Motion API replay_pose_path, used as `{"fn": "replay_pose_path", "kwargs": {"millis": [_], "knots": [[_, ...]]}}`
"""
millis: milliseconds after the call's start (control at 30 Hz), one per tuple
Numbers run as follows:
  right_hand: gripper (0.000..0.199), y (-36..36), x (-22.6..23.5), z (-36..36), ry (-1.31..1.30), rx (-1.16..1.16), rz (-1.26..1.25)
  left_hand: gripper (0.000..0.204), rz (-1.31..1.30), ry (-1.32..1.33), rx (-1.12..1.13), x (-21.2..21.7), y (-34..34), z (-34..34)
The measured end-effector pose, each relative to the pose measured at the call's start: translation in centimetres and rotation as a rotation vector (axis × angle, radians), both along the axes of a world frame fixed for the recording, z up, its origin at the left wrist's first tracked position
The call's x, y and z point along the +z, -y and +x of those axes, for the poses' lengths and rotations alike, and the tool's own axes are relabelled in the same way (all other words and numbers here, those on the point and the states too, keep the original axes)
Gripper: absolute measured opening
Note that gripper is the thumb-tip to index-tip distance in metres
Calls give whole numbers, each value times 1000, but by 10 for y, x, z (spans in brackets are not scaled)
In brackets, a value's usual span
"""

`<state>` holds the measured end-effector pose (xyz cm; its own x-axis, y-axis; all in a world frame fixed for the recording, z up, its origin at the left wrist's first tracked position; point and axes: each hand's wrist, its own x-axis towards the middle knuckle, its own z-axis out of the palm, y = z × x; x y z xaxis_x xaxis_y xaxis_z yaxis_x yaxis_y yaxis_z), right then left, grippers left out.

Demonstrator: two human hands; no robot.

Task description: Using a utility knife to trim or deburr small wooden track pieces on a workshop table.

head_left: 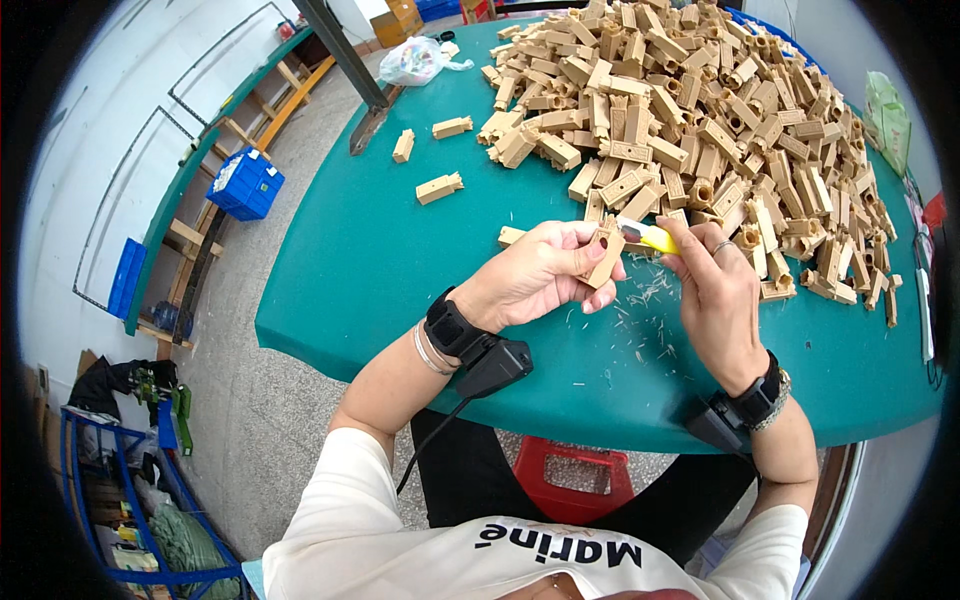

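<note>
Green counter [335,270], heaped with tan blocks [690,150], sprinkled with shavings [655,322].
Holding one block [600,269] in the left hand [535,277], a yellow knife [657,239] in the right hand [719,300] near its end; apparently mid-trim, impossible to tell finished from untouched blocks.

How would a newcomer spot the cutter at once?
Start at the green table and its big pile of tan blocks. At the pile's near edge, the person's right grip holds a small cutter, blade pointing left toward the block in the left grip. Its bright yellow handle sets it apart from the tan blocks around it.
</note>
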<state>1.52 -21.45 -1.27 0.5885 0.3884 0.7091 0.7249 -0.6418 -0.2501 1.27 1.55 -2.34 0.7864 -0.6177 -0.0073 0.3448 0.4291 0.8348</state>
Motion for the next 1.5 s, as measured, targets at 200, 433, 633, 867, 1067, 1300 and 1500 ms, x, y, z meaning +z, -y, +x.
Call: {"fn": "replay_pose_path", "kwargs": {"millis": [200,433,633,867,1067,1300,1500], "knots": [[23,9,-4,7,-813,258,361,29,-2,-45,-6,-2,0,1],[33,19,13,14,-1318,313,884,50,-27,-128,-66,0,1,0],[27,10,-1,11,-844,191,487,42,70,-94,-50,8,6,-5],[22,0,2,2,-686,189,388,53,274,32,55,12,22,-15],[17,-1,4,-2,-652,115,263,51,330,85,93,15,26,-17],[13,-1,-6,-1,-374,103,216,39,336,48,113,21,32,-22],[17,-5,-5,-6,-68,66,32,39,349,-14,58,16,30,-21]]}}
